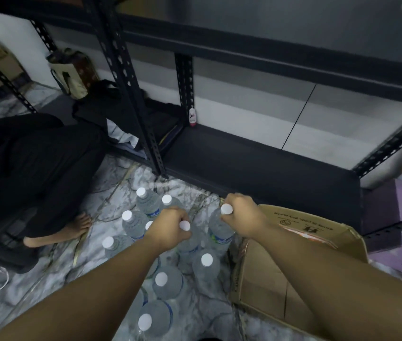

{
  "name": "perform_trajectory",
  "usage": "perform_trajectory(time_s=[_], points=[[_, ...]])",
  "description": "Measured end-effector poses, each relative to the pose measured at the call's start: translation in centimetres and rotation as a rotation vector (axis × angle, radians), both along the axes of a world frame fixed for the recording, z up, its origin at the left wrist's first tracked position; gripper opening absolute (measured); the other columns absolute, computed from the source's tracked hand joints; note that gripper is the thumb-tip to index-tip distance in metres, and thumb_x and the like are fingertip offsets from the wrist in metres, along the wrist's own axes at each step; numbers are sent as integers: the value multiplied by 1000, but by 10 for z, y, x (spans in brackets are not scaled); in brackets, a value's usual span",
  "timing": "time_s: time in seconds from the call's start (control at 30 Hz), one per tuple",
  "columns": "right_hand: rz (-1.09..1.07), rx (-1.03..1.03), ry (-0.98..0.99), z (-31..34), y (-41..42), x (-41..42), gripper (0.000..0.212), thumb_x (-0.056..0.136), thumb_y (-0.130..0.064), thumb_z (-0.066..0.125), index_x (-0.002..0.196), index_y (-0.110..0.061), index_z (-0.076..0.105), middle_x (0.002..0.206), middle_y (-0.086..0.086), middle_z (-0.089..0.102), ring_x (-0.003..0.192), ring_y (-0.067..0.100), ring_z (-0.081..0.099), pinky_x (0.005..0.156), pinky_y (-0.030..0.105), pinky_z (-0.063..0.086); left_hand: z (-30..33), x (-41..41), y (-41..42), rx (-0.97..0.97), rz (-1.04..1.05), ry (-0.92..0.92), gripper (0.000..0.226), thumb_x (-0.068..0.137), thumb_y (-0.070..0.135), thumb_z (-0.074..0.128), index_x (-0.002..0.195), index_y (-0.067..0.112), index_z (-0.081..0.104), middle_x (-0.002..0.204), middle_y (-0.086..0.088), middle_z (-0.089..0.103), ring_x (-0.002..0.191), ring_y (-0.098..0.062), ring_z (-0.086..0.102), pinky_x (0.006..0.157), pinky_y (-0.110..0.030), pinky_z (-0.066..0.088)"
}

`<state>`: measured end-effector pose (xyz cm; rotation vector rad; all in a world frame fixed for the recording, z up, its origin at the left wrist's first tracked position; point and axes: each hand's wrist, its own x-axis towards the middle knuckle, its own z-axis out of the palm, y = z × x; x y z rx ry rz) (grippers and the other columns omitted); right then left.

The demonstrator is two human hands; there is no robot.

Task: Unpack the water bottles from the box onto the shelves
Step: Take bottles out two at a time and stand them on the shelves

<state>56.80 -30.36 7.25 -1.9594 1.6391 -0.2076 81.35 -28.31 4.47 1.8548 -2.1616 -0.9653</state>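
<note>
**Both hands on bottle necks, over a marble floor**

You stood over a grey-veined marble floor with a black metal shelving unit ahead of you against a pale wall; its bottom shelf was dark and bare apart from a small white and red container standing at the back post. A person in black sat on the floor at your left, one bare foot showing. The cardboard box lay at your right, flaps spread, just beside the bottles. The water bottles stood upright in a loose cluster on the floor between the box and that foot, white caps up. Your left hand was curled round the neck of one bottle, and your right hand gripped the neck of another bottle. A tan bag and dark clothing lay by the wall at left.
</note>
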Motion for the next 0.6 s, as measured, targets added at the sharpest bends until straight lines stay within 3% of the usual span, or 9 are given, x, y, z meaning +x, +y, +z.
perform_trajectory(time_s=[0.2,0.33,0.47,0.6], points=[[-5,-128,-54,79,-2,-19,24,93,-27,71,92,-7,58,96,7,61,84,27,63,68,43,53,76,-13,-9,-177,-30,32,15,77,14,80,84,7,69,93,-6,63,83,-23,62,72,-41,53],[22,-267,-50,147,-7,-22,23,91,-29,70,94,-9,59,97,7,64,86,28,62,69,43,54,152,-23,-25,-328,-52,30,12,78,15,80,84,12,70,91,0,62,81,-16,62,72,-31,46],[0,-355,-72,213,-17,-26,26,91,-33,72,93,-11,59,94,4,63,82,26,60,59,32,44,231,-29,-44,-370,-69,11,14,79,22,80,87,20,69,90,10,65,84,-10,62,70,-28,48],[4,-426,-106,278,-31,-31,28,90,-37,73,89,-16,56,92,1,61,84,26,62,67,38,50,308,-29,-61,-434,-136,-63,15,82,27,81,88,23,68,87,10,69,83,-13,65,68,-30,51]])
